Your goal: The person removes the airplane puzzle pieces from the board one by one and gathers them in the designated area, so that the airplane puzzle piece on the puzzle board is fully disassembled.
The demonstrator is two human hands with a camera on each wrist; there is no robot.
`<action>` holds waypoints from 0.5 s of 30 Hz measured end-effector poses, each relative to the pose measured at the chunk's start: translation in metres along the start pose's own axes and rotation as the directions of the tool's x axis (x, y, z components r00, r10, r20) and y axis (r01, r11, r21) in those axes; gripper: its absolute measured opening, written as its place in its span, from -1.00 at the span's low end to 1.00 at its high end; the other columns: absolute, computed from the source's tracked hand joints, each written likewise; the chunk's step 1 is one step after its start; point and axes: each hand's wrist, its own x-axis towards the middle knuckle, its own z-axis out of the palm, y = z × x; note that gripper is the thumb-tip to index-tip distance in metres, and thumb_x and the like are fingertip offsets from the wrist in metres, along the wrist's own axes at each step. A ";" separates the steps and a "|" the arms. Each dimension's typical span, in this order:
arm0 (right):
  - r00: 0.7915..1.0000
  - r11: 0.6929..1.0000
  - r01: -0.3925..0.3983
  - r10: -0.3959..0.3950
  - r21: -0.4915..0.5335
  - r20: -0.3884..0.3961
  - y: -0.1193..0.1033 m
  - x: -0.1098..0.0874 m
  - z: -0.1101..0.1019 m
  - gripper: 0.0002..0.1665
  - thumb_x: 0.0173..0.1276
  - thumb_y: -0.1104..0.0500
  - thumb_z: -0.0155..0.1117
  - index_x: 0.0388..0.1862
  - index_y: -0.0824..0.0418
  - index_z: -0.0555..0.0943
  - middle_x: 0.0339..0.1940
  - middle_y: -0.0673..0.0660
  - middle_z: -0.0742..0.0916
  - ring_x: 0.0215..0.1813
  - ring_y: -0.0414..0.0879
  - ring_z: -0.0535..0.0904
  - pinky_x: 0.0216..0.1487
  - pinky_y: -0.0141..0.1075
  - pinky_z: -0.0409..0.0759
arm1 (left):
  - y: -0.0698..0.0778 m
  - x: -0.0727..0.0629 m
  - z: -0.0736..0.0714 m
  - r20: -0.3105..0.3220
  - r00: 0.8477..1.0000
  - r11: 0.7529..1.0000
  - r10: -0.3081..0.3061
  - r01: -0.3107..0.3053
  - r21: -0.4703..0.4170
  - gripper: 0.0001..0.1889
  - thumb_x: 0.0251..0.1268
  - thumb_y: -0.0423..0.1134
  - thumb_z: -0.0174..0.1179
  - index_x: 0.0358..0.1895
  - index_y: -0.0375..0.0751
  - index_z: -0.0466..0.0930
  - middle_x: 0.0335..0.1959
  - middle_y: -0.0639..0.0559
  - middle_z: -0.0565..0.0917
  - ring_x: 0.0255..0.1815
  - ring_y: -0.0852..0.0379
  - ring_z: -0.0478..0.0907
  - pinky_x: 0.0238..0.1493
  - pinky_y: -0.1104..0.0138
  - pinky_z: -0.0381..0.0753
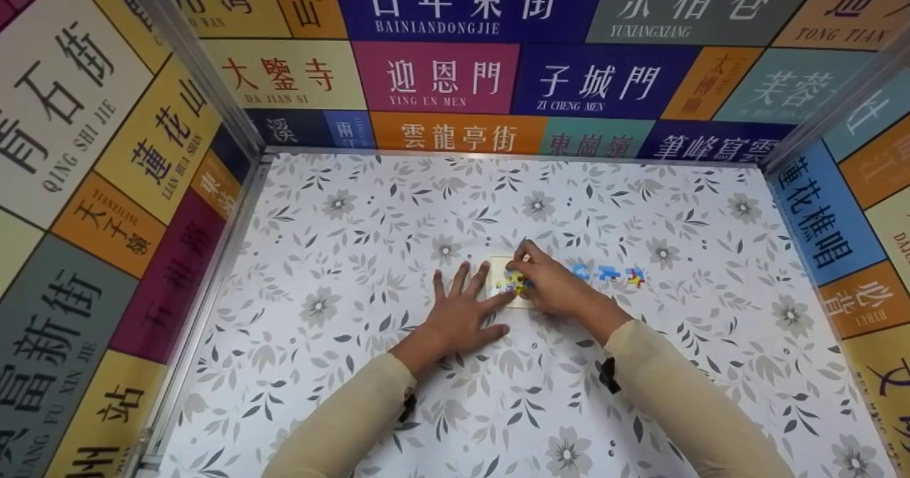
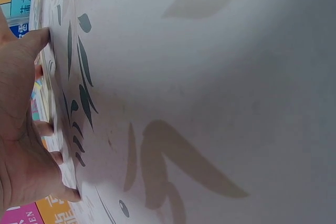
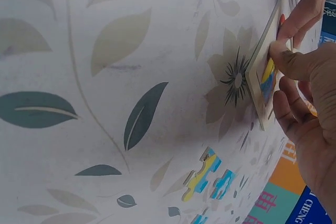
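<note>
A small pale wooden puzzle board lies on the table, with yellow and blue puzzle pieces in it. My left hand is spread with straight fingers, its index finger reaching onto the board's lower part. Over the board's right side, my right hand has bent fingers. In the right wrist view its thumb and fingers pinch at a yellow and blue puzzle piece, partly hidden by the thumb. The left wrist view shows the left hand mostly from the palm side.
Loose blue, yellow and red jigsaw pieces lie in a row right of the board; the right wrist view shows a yellow-blue one close up. A floral cloth covers the table. Panels with printed street names stand around it.
</note>
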 end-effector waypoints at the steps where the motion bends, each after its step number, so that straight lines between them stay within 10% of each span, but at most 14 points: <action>1: 1.000 1.000 0.009 -0.009 -0.006 -0.006 0.000 0.001 0.000 -0.50 0.48 0.48 0.38 0.37 0.35 0.67 0.26 0.26 0.50 0.15 0.15 0.63 0.12 0.04 0.65 | 0.000 0.000 0.000 -0.001 1.000 1.000 0.000 0.000 0.001 -0.29 0.66 0.46 -0.04 0.77 0.63 0.10 0.91 -0.08 -0.19 0.90 -0.37 -0.28 0.63 -0.63 -0.19; 15: 0.999 1.000 0.016 -0.016 -0.006 -0.049 0.005 0.003 0.000 -0.45 0.49 0.48 0.27 0.42 0.28 0.64 0.25 0.28 0.52 0.12 0.16 0.59 0.11 0.05 0.64 | 0.000 -0.001 -0.002 -0.012 1.000 1.000 0.004 -0.004 0.010 -0.30 0.65 0.47 -0.06 0.76 0.61 0.14 0.91 -0.11 -0.16 0.90 -0.37 -0.25 0.62 -0.64 -0.18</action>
